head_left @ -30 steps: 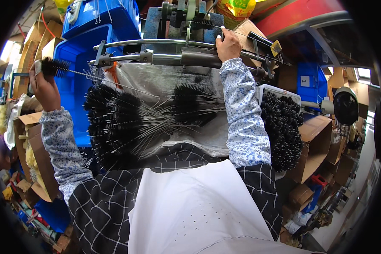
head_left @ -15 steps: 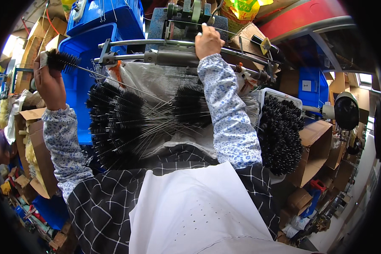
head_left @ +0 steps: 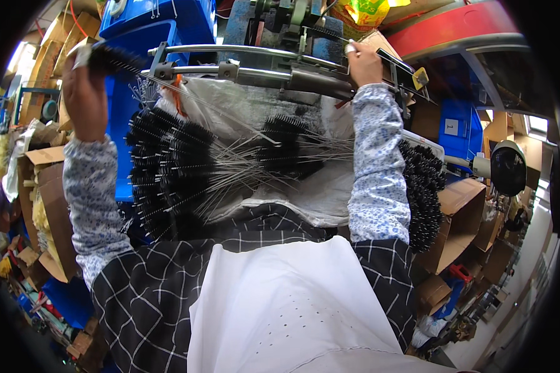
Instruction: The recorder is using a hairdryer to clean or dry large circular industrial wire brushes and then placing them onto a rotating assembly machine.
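My left hand (head_left: 87,99), raised at the left, is closed round a black bristle brush (head_left: 117,61), blurred by motion. Its thin wire stem (head_left: 211,107) slants down to the right over the pile. My right hand (head_left: 365,64) is at the machine's right side, thumb and fingers closed at the end of a thin dark wire piece (head_left: 327,32). Just below it lies the grey sleeve (head_left: 320,82) on the machine's metal rails (head_left: 255,72). Across my lap are black bristle brushes (head_left: 168,168) with wire stems, and a second bunch (head_left: 283,146) faces the opposite way.
A blue bin (head_left: 123,137) stands at the left behind the brushes. Right of my arm, a white tray (head_left: 438,146) holds many black brushes (head_left: 422,193). Cardboard boxes (head_left: 463,217) and a round black lamp or fan head (head_left: 508,168) are farther right. A red curved panel (head_left: 454,28) is at upper right.
My right hand has moved right along the machine, and the grey sleeve has slid right with it. My left hand has shifted slightly right and up with the brush.
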`<state>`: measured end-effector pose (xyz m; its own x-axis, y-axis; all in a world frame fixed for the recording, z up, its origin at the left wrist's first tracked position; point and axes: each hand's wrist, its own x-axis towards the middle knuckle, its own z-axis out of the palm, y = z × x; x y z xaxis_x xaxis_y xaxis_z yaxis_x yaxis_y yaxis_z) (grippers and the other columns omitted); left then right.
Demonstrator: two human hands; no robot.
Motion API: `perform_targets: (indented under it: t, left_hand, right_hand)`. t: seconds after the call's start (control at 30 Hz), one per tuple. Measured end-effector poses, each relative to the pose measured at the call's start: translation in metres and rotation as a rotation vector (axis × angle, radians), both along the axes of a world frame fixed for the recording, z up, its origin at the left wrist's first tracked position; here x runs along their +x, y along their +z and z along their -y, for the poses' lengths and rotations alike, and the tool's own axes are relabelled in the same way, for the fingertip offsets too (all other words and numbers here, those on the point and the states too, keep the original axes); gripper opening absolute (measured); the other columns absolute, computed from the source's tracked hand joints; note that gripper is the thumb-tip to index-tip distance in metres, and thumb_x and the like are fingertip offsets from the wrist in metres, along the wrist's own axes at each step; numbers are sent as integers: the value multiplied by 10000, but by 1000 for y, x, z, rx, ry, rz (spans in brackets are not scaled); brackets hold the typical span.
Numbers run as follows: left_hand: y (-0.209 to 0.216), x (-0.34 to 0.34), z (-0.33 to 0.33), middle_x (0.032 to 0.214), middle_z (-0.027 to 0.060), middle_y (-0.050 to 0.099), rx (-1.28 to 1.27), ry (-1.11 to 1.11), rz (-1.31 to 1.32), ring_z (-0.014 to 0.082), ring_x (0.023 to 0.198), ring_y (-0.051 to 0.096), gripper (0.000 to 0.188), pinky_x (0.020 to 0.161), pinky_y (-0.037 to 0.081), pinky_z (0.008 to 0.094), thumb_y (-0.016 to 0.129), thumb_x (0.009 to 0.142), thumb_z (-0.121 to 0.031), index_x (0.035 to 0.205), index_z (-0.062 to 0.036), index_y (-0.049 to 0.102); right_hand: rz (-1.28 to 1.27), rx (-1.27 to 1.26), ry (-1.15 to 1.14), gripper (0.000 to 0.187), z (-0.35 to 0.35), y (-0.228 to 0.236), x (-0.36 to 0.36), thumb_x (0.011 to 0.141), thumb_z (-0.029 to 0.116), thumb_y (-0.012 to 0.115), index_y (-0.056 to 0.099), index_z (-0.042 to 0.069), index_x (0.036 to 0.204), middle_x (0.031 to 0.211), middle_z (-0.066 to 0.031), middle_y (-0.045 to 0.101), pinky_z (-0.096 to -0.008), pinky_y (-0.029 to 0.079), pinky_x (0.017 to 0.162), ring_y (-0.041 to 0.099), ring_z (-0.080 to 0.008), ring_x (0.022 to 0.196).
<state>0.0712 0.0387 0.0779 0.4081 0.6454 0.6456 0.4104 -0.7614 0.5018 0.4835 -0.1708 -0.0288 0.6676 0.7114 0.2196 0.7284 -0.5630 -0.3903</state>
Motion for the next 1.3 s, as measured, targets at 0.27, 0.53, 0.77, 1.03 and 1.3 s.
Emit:
perform_targets:
  t: [0.27, 0.53, 0.77, 1.03, 1.3]
  left_hand:
    - [-10, 79, 47, 866, 27, 536, -1091, -721, 392, 69, 783, 547, 176, 724, 451, 208, 403, 891, -165, 978, -21, 452]
    - [-22, 112, 96, 906, 63, 520, -1213, -851, 175, 131, 842, 557, 159, 799, 465, 298, 382, 899, -169, 961, -25, 411]
    - [-15, 40, 94, 819, 119, 545, -913, -517, -208, 197, 716, 539, 216, 641, 425, 288, 470, 852, -158, 997, -18, 394]
    - [-19, -16, 110, 694, 46, 502, -532, -424, -741, 193, 656, 487, 141, 649, 335, 297, 573, 762, -151, 847, -57, 513]
    - [-36, -20, 105, 701, 63, 539, -574, -383, -658, 228, 648, 493, 112, 620, 353, 321, 563, 767, -115, 830, -49, 498]
  right_hand:
    - [30, -282, 164, 272, 35, 26, 55, 834, 305, 420, 586, 159, 994, 874, -111, 607, -352, 426, 749, 574, -252, 841]
    - [-823, -152, 667, 317, 65, 81, -93, 863, 225, 435, 496, 45, 1117, 888, -106, 595, -295, 433, 730, 551, -197, 792]
    - [-297, -20, 205, 253, 15, 48, -109, 857, 226, 430, 552, 56, 997, 773, -120, 616, -373, 484, 686, 592, -219, 724]
    - [292, -117, -58, 236, -7, 5, -41, 783, 276, 500, 607, 229, 988, 829, 0, 617, -371, 342, 766, 503, -199, 834]
    - [261, -74, 44, 240, -11, 5, -40, 786, 206, 512, 594, 238, 1010, 815, 21, 611, -337, 335, 784, 482, -171, 835]
